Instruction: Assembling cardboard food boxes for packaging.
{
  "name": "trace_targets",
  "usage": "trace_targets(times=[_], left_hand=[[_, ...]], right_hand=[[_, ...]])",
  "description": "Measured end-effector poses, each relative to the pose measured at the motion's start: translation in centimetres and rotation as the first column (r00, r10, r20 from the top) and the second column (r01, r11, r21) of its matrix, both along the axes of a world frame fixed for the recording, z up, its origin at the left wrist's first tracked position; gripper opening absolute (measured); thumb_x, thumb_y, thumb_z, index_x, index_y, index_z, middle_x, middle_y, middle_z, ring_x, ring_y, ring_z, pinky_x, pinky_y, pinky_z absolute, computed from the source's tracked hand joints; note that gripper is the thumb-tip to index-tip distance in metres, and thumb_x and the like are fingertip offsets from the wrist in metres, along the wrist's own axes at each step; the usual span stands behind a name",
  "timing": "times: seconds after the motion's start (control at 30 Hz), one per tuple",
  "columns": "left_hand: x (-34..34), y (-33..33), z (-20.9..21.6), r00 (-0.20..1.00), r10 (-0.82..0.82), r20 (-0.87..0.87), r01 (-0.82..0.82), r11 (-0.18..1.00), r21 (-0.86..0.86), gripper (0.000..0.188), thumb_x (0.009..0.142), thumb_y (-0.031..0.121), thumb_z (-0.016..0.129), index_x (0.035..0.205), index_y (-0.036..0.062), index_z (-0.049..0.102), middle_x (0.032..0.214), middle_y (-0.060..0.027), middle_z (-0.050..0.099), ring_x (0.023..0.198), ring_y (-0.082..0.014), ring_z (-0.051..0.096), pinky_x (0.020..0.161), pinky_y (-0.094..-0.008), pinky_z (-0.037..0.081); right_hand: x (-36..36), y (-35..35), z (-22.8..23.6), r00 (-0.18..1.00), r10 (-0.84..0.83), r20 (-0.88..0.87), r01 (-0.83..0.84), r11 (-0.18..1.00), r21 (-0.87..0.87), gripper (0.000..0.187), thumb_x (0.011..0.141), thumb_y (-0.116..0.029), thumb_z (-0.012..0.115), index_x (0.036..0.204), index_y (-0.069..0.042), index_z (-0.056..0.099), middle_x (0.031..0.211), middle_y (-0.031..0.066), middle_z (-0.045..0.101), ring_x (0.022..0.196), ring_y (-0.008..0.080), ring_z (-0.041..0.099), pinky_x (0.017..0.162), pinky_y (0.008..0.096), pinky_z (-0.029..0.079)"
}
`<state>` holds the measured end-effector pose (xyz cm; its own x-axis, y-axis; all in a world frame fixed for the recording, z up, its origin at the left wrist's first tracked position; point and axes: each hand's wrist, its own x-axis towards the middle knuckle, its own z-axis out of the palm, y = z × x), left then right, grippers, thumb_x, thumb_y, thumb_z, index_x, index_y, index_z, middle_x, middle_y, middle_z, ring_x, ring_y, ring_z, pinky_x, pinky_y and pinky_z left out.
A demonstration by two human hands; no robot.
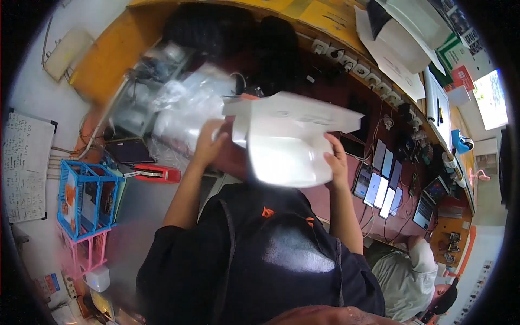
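Observation:
A white open-topped cardboard box hangs over the table before my chest, slightly blurred, its bare white inside facing me. One broad flap stands up along its far side, with faint print on it. My right hand is closed on the right side of this box, fingers and thumb at its edge. Left of the box, my left hand is raised with thumb and fingers apart; a gap shows between it and the box. Clear plastic wrap lies just beyond my left hand.
Several phones lie on the right of the dark red table, near a small laptop. Power sockets line the far edge. At left are a red stapler and blue plastic rack. Another person sits at lower right.

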<state>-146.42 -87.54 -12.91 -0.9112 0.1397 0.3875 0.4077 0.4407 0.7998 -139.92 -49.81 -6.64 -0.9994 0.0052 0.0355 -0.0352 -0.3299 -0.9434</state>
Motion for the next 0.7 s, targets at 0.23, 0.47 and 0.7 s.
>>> trace_targets(times=[0.23, 0.47, 0.7], left_hand=[[-1.0, 1.0, -0.1, 0.967, -0.163, 0.196, 0.131, 0.978, 0.165, 0.055, 0.087, 0.0, 0.053, 0.141, 0.0015, 0.043, 0.138, -0.0198, 0.048, 0.129, -0.0329, 0.047, 0.11, -0.0385, 0.035], [-1.5, 0.4, -2.8, 0.945, -0.234, 0.23, 0.162, 0.942, 0.294, 0.056, 0.089, 0.006, 0.053, 0.143, -0.0008, 0.04, 0.145, -0.0213, 0.042, 0.138, -0.0338, 0.038, 0.114, -0.04, 0.029], [-1.5, 0.8, -2.3, 0.972, -0.237, 0.005, 0.235, 0.966, 0.106, 0.108, 0.07, 0.058, 0.077, 0.146, -0.0039, 0.032, 0.144, -0.025, 0.042, 0.135, -0.0403, 0.039, 0.112, -0.0461, 0.03]], right_hand=[[-3.6, -6.7, -0.7, 0.94, -0.068, -0.333, 0.252, 0.799, 0.546, 0.049, 0.082, 0.005, 0.064, 0.129, -0.003, 0.057, 0.131, 0.0086, 0.038, 0.108, 0.0152, 0.055, 0.087, 0.0272, 0.049], [-6.2, -7.6, -2.9, 0.944, -0.065, -0.322, 0.235, 0.818, 0.525, 0.045, 0.088, 0.003, 0.059, 0.131, -0.006, 0.056, 0.122, 0.0084, 0.042, 0.112, 0.0174, 0.052, 0.097, 0.0287, 0.044], [-6.1, -6.3, -5.0, 0.945, -0.073, -0.319, 0.275, 0.705, 0.653, 0.045, 0.086, 0.003, 0.056, 0.13, -0.006, 0.058, 0.124, 0.0117, 0.052, 0.116, 0.0242, 0.05, 0.102, 0.0339, 0.038]])
